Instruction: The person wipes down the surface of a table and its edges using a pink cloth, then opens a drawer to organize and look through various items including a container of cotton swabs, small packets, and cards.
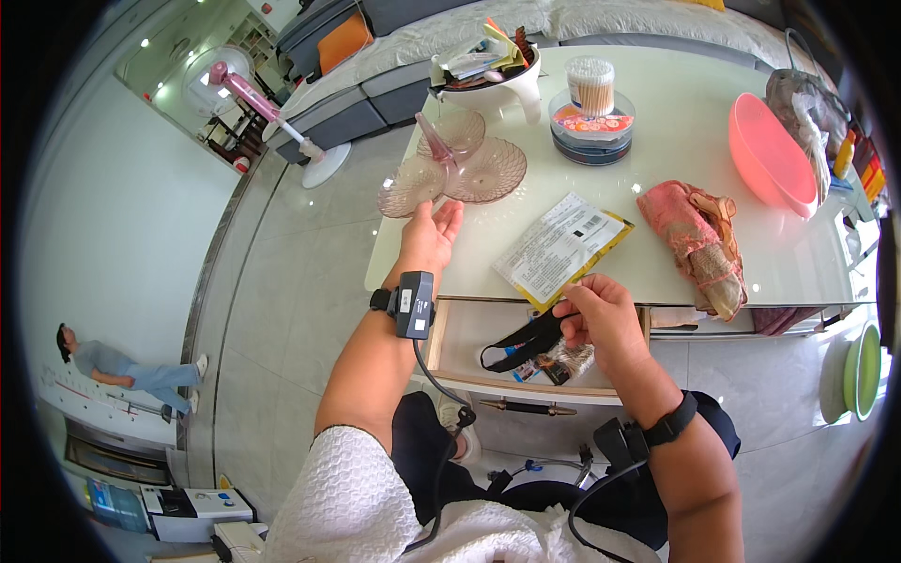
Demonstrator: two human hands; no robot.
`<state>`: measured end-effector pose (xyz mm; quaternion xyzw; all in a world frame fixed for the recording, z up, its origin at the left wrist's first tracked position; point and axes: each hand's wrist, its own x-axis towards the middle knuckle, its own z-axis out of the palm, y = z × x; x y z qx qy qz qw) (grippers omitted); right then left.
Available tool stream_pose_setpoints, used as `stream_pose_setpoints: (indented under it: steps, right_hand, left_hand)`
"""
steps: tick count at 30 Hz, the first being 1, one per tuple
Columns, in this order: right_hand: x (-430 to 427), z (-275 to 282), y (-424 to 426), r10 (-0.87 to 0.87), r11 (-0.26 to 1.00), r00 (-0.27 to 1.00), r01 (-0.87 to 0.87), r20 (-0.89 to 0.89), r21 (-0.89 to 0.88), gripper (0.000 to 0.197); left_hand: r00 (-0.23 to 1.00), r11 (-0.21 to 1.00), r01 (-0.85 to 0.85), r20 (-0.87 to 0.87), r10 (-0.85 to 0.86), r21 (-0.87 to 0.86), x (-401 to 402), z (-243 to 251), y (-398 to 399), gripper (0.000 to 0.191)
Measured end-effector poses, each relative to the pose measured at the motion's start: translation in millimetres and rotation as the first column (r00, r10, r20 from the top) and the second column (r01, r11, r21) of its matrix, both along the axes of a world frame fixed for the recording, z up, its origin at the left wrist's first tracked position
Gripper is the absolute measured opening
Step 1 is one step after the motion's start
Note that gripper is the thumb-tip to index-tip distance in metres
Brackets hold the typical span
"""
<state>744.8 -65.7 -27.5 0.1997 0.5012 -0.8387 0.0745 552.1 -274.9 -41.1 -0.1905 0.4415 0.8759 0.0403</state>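
My left hand (pixel 431 236) is at the near edge of a clear, pinkish three-lobed serving dish (pixel 486 171) with an upright handle; its fingers are spread and seem at most to touch the rim. My right hand (pixel 598 310) holds a black strap (pixel 528 343) between thumb and fingers, above an open drawer (pixel 464 338). Beside that hand, a white and yellow printed packet (pixel 563 246) lies on the glass-topped table (pixel 676 84), its corner near my fingertips. Small packets (pixel 556 369) lie in the drawer under the strap.
On the table stand a white bowl (pixel 493 98) full of odds and ends, a tub of cotton swabs (pixel 590 84) on a round container (pixel 591 141), a pink basin (pixel 771 155) and a rolled cloth (pixel 693 239). A person (pixel 127 366) stands by the left wall.
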Motion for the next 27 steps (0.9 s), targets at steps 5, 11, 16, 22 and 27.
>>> stream_pose_setpoints:
  steps: [5, 11, 16, 22, 27]
  right_hand:
    - [-4.9, 0.2, 9.9, -0.057, 0.998, 0.998, 0.057, -0.040, 0.013, 0.017]
    - [-3.3, 8.5, 17.0, 0.050, 0.996, 0.999, -0.049, -0.010, 0.078, 0.037]
    - [3.4, 1.4, 36.3, 0.210, 0.910, 0.977, -0.181, -0.037, 0.373, 0.027]
    - [11.7, 0.7, 37.3, 0.168, 0.875, 0.984, -0.125, -0.051, 0.468, 0.024]
    - [20.3, -7.7, 32.8, 0.190, 0.861, 0.982, -0.153, -0.026, 0.486, 0.025]
  left_hand:
    - [1.000, 1.000, -0.012, -0.028, 0.011, -0.025, -4.7, -2.6, -12.3, 0.031]
    - [0.995, 0.995, -0.095, 0.008, 0.095, 0.021, 28.5, 4.0, -6.5, 0.029]
    - [0.896, 0.840, 0.387, -0.059, -0.440, -0.380, 108.1, 4.0, 1.7, 0.025]
    - [0.362, -0.024, 0.692, 0.375, -0.853, -0.722, 138.5, -90.8, -0.2, 0.039]
    - [0.446, -0.196, 0.365, 0.356, -0.821, -0.910, 122.6, -149.1, 44.9, 0.088]
